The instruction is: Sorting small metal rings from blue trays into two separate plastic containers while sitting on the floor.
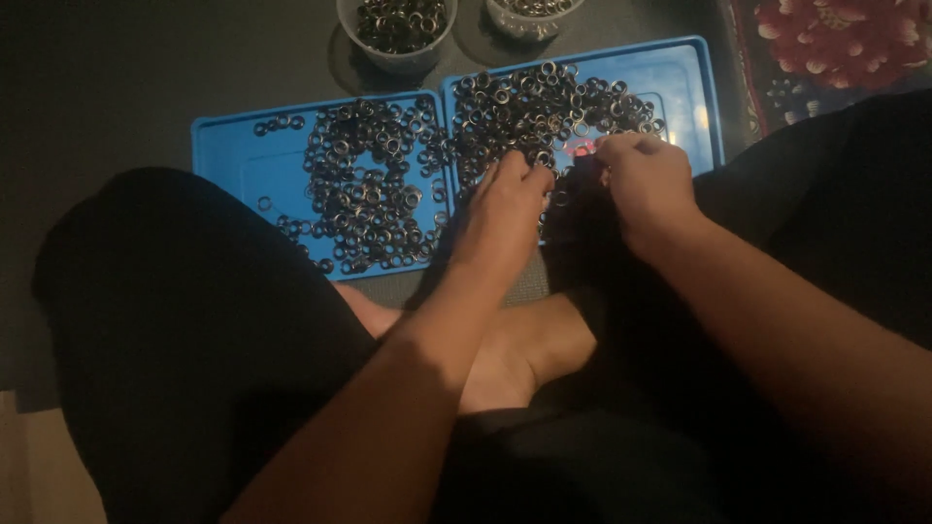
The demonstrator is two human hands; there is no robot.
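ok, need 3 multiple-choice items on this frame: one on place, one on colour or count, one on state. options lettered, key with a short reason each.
1. Where are both hands working?
A. over the right blue tray
B. inside the left cup
C. on the patterned cloth

2. How many blue trays lie side by side?
A. one
B. two
C. four

3. What state is the left blue tray in?
A. stacked upside down
B. covered with a lid
C. open, with small metal rings spread loosely on it

Key:
1 A: the left hand and right hand meet at the near edge of the right blue tray, among its metal rings.
2 B: the left blue tray and the right one lie edge to edge.
3 C: rings lie scattered across it, no lid; two clear cups behind also hold rings.
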